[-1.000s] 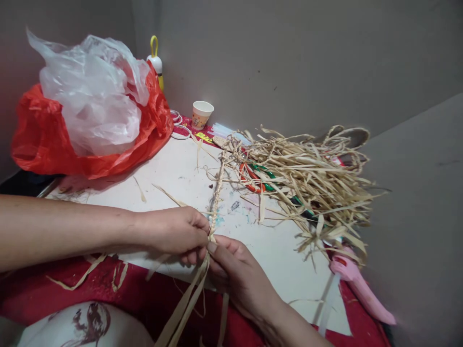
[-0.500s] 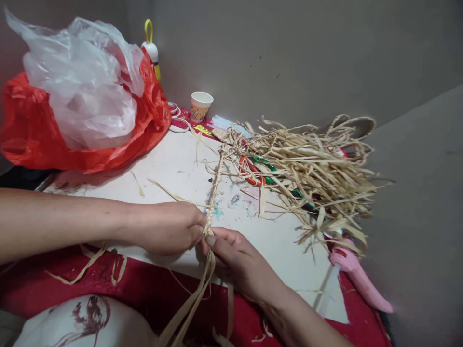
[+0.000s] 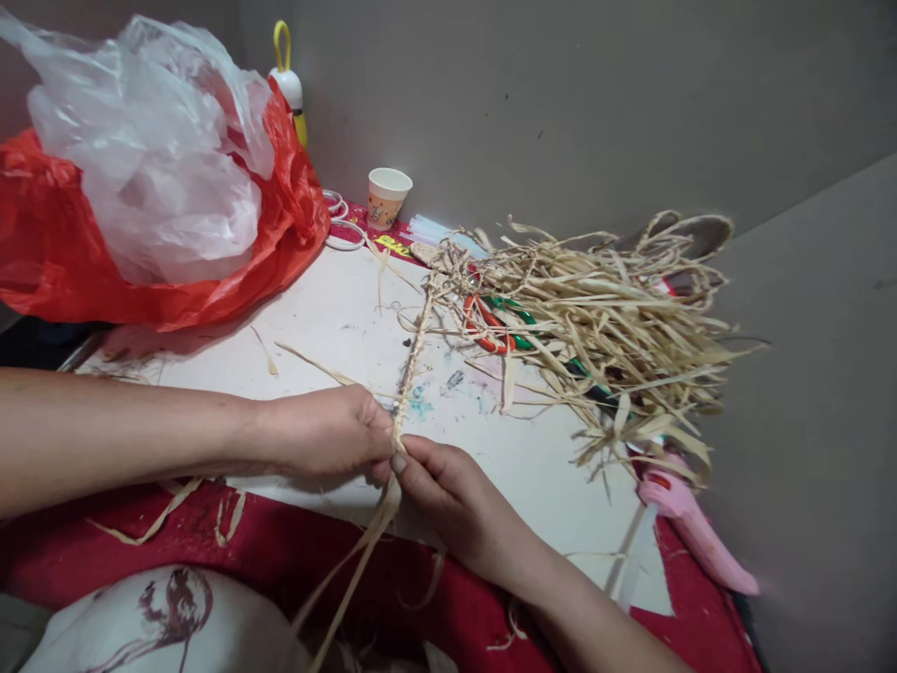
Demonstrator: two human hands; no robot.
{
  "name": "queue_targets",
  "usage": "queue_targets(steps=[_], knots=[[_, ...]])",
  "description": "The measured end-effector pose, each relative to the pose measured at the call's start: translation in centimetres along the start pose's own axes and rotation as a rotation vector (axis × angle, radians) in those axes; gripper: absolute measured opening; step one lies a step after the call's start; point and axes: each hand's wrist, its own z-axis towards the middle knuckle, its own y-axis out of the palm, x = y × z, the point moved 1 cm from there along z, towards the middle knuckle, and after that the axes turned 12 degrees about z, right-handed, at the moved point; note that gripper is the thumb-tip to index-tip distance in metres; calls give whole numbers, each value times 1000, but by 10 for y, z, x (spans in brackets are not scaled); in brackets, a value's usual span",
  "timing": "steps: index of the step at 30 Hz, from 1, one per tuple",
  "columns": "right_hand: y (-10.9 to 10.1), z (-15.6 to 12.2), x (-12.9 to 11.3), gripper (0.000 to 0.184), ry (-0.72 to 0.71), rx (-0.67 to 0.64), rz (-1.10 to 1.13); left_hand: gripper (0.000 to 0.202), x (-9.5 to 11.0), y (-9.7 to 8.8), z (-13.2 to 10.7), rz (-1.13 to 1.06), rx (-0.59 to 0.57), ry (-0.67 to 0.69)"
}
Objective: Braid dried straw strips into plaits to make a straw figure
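Note:
A thin braid (image 3: pixel 411 374) of pale dried straw runs from the heap down toward me over the white board (image 3: pixel 329 308). At its lower end my left hand (image 3: pixel 343 432) is closed, pinching the strands from the left. My right hand (image 3: pixel 448 486) grips the same spot from the right, thumb on top of the braid. Below the fingers, loose flat straw strands (image 3: pixel 368 551) hang over the board's near edge toward my lap. The fingertips partly hide the point where braid and loose strands meet.
A large straw bundle (image 3: pixel 617 327) lies at the right, over scissors with red and green handles (image 3: pixel 491 327). A pink glue gun (image 3: pixel 693 533) sits at the right edge. Plastic bags (image 3: pixel 154 187) fill the left; a paper cup (image 3: pixel 388 198) stands at the back.
Both hands have shifted slightly left while keeping their pinch on the braid. The loose strands below have swung left and lie closer together near the fingers.

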Motion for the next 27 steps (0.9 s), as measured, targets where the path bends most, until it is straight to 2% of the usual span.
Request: queue_targets(steps=[4,8,10,14,16,18,20,23,25,27], knots=[[-3,-5,-4,31,-40,20,-137,23,5,2,-3,19,24,25],[-7,-12,-6,33,-71,117,-272,25,10,4,-9,117,123,22],[-5,-14,-6,33,-7,123,-164,25,11,6,-11,143,153,15],[7,-17,-5,34,153,92,242,26,9,12,-11,97,162,64],[15,-17,-2,34,187,115,323,28,7,15,-10,51,156,87],[22,-17,2,32,209,155,313,29,5,17,-8,5,160,95],[25,-17,6,31,180,206,208,29,4,19,-8,-34,169,84],[25,-18,12,34,36,280,-133,26,6,19,-10,-80,176,81],[24,-19,14,37,-52,289,-357,23,8,20,-12,-94,173,72],[25,-20,14,36,-71,255,-509,20,10,22,-13,-101,175,49]])
